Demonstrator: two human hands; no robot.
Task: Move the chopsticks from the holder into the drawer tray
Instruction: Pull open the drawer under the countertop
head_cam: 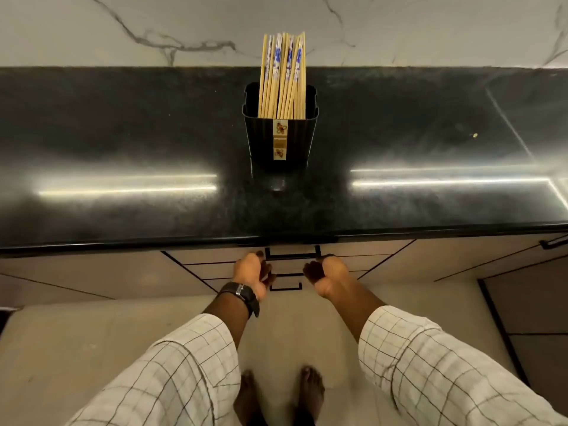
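Observation:
Several wooden chopsticks [284, 75] with blue-patterned tops stand upright in a black ribbed holder [280, 139] on the black counter [123, 142]. Below the counter edge the top drawer [362, 249] is closed, so no tray shows. Its black handle [292, 256] lies between my hands. My left hand [250, 275], palm up with a watch on the wrist, has loosely curled fingers just below the handle's left end and holds nothing. My right hand [327, 276], also palm up, has a finger hooked at the handle's right end.
A second drawer handle [285, 285] sits lower on the cabinet front. A marble wall [153, 29] rises behind the counter. A small crumb [475, 135] lies on the counter at right. My bare feet [281, 392] stand on the beige floor.

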